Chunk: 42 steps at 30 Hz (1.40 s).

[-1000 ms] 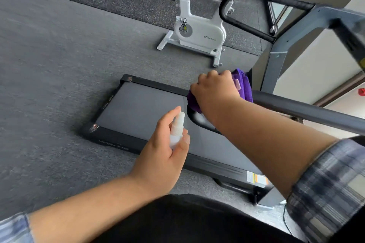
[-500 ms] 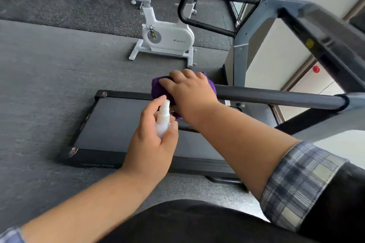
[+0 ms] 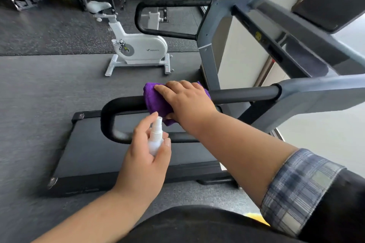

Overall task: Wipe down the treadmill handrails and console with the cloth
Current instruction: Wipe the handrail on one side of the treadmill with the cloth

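A purple cloth (image 3: 155, 99) is wrapped over the near black handrail (image 3: 245, 94) of the treadmill. My right hand (image 3: 185, 98) grips the cloth around the rail, fingers over the top. My left hand (image 3: 147, 156) holds a small white spray bottle (image 3: 156, 137) just below and in front of the cloth, nozzle up. The far handrail (image 3: 169, 3) loops at the back. The console (image 3: 333, 0) is a dark panel at the upper right, on the grey frame (image 3: 266, 31).
The black treadmill belt (image 3: 94, 148) lies on the grey floor below the rail. A white exercise bike (image 3: 138, 47) stands behind it, with racks of gym gear along the back wall. A pale wall and window are to the right.
My right hand has slid the cloth along the near handrail, away from its curved end and toward the console. The left hand with the bottle stays just below it. My view has lifted.
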Tool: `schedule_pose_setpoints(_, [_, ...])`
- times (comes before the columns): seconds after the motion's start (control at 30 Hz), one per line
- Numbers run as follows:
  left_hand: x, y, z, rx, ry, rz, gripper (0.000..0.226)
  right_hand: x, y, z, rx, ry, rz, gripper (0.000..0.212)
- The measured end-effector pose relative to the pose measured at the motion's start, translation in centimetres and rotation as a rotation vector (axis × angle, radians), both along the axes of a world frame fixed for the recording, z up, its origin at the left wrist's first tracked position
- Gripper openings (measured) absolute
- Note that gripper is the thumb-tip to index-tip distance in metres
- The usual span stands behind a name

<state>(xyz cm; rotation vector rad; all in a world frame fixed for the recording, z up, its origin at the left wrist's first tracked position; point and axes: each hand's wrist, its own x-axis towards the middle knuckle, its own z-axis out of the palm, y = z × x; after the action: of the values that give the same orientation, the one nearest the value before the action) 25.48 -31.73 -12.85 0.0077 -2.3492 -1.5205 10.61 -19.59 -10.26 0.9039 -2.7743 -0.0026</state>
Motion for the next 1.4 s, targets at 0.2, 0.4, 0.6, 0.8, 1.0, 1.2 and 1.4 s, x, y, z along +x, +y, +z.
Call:
schedule_pose_setpoints(0.2, [-1.5,6.7,0.2,-0.019,-0.031,-0.054,0.064,-1.1,8.9,0.9,-0.033,-0.06,-0.054,0.093])
schedule_pose_setpoints(0.4, [-2.2,12.5,0.2,-0.053,-0.047,-0.059,0.066,-2.2,17.4,1.5,-0.058,-0.076,-0.103,0.089])
schedule_pose_setpoints(0.6, [-1.6,15.3,-0.4,-0.083,-0.091,0.008,0.063,-2.6,18.8,1.2,-0.053,-0.051,-0.074,0.087])
schedule_pose_setpoints(0.8, [-1.0,16.9,0.0,-0.095,-0.134,0.084,0.059,-3.0,16.0,0.1,-0.001,0.075,-0.044,0.08])
schedule_pose_setpoints(1.0, [-0.9,19.5,0.1,-0.124,-0.146,0.077,0.059,-3.4,14.8,0.4,0.042,0.052,0.012,0.084])
schedule_pose_setpoints(1.2, [-1.1,20.4,0.4,-0.147,-0.124,0.073,0.061,-4.3,19.2,1.9,-0.002,-0.084,0.007,0.082])
schedule_pose_setpoints(1.4, [-0.6,19.0,0.2,-0.132,-0.143,0.106,0.062,-4.1,18.6,2.1,0.043,-0.049,-0.002,0.076])
